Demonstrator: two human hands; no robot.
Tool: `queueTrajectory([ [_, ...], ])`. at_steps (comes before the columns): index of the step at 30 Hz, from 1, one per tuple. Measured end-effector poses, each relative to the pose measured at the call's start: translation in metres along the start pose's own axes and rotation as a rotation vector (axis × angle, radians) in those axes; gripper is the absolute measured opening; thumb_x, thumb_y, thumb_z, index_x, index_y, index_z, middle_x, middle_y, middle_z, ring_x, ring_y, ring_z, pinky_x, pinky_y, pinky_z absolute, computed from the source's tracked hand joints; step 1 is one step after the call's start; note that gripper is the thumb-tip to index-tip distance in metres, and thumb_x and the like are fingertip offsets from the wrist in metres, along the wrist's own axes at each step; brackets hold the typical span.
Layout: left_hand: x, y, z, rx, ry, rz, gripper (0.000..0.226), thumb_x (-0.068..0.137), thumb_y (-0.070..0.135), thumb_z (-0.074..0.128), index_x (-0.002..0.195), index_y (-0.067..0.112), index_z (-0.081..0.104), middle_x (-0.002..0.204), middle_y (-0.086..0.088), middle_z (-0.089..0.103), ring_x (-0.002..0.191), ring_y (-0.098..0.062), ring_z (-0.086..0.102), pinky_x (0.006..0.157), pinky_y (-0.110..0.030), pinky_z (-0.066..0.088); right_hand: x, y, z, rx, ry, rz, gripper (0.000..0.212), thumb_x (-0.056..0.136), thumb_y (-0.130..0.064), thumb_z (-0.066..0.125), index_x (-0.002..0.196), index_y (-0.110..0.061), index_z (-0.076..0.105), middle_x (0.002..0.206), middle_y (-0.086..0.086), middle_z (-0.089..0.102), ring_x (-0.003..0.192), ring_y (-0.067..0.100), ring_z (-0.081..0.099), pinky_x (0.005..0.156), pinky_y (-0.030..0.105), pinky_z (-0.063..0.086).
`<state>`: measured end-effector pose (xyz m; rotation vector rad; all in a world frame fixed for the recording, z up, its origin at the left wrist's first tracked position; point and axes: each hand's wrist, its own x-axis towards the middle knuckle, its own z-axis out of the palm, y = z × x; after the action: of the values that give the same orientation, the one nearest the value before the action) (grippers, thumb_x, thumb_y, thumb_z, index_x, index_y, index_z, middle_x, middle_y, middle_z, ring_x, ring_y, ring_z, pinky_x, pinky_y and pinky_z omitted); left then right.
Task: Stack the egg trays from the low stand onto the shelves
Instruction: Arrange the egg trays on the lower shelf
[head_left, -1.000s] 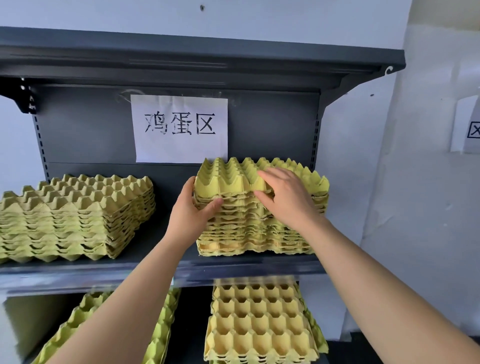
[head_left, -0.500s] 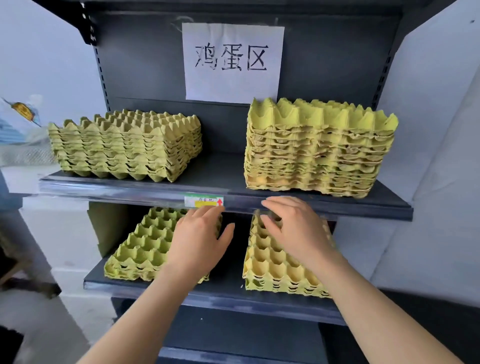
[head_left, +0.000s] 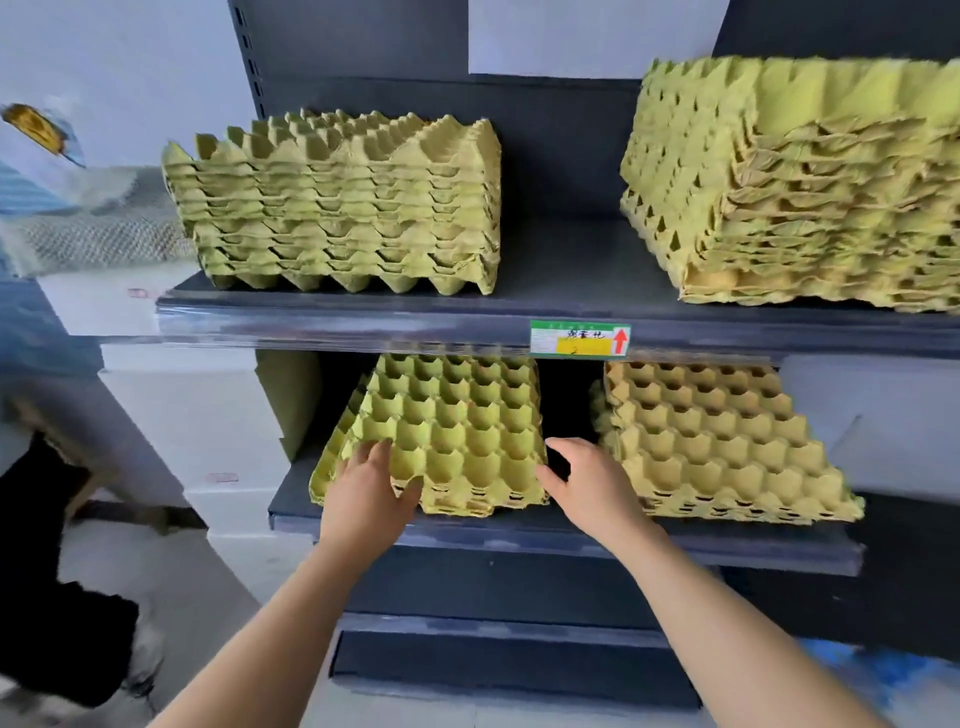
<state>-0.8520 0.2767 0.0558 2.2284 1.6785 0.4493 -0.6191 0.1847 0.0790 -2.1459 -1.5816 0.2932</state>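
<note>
My left hand (head_left: 371, 491) spreads open on the light, flimsy trays (head_left: 441, 436); right hand (head_left: 587, 480) open beside; grip opposite edges.

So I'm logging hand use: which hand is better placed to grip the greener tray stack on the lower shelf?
Left. The left hand already rests on the greener tray stack's front-left corner, fingers spread over it. The right hand sits beside its front-right corner, apparently just clear.
</note>
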Motion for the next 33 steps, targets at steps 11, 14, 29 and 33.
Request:
queueTrajectory([
  [11, 0.071, -0.069, 0.024, -0.429, -0.161, -0.255, 0.096, 0.074, 0.056, 0.076, 0.149, 0.016, 0.032, 0.141, -0.011, 0.051, 0.122, -0.030, 0.054, 0.096, -0.040, 0.047, 0.036, -0.001, 0.066, 0.331, -0.109, 0.399, 0.078, 0.084, -0.041, 0.069, 0.149, -0.019, 0.032, 0.150, 0.004, 0.039, 0.134, 0.022, 0.040, 0.103, 0.029, 0.035],
  [14, 0.077, -0.068, 0.021, -0.580, -0.082, -0.259, 0.098, 0.062, 0.068, 0.074, 0.143, 0.023, 0.041, 0.133, -0.006, 0.056, 0.111, -0.025, 0.060, 0.097, -0.045, 0.050, 0.040, -0.002, 0.063, 0.424, 0.011, 0.414, 0.072, 0.082, -0.043, 0.071, 0.144, -0.022, 0.040, 0.145, 0.002, 0.044, 0.131, 0.020, 0.042, 0.099, 0.030, 0.036],
  [29, 0.101, -0.080, 0.039, -0.481, -0.098, -0.266, 0.099, 0.070, 0.073, 0.063, 0.149, 0.023, 0.031, 0.142, -0.012, 0.044, 0.123, -0.033, 0.052, 0.104, -0.051, 0.043, 0.062, -0.001, 0.082, 0.455, 0.015, 0.392, 0.063, 0.084, -0.046, 0.067, 0.137, -0.032, 0.036, 0.136, 0.006, 0.038, 0.125, 0.024, 0.040, 0.085, 0.028, 0.035],
  [33, 0.104, -0.082, 0.043, -0.574, -0.157, -0.264, 0.096, 0.072, 0.069, 0.068, 0.147, 0.023, 0.029, 0.134, -0.005, 0.056, 0.115, -0.030, 0.058, 0.099, -0.047, 0.047, 0.063, 0.010, 0.086, 0.546, -0.014, 0.458, 0.065, 0.090, -0.053, 0.054, 0.146, -0.034, 0.026, 0.146, 0.004, 0.035, 0.129, 0.024, 0.041, 0.093, 0.031, 0.033],
])
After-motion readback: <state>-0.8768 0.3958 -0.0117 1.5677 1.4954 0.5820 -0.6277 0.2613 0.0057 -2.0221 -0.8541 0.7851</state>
